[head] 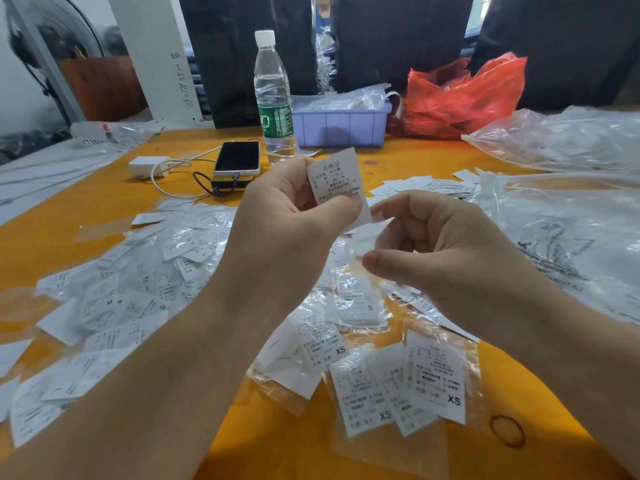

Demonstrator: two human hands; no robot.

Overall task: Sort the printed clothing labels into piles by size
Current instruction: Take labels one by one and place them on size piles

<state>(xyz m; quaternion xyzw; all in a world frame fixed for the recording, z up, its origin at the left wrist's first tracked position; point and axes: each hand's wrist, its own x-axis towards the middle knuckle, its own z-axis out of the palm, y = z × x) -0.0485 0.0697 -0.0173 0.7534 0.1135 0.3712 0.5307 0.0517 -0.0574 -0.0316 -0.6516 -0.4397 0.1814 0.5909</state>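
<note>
My left hand [291, 206] pinches a white printed label [335, 178] between thumb and fingers and holds it upright above the orange table [104, 202]. Just right of it, my right hand [440, 244] has its fingers curled round a small clear plastic sleeve [360, 249]. Below the hands lie several labels in clear sleeves marked XS [436, 375]. One marked S [360, 303] lies under my right hand. A loose heap of labels [138, 289] with M and S marks covers the table's left side.
A water bottle [273, 98], a phone [237, 158] on a cable with a white charger [149, 166], a purple bin [341, 124] and a red plastic bag [464, 95] stand at the back. Clear plastic bags [568, 216] pile up on the right.
</note>
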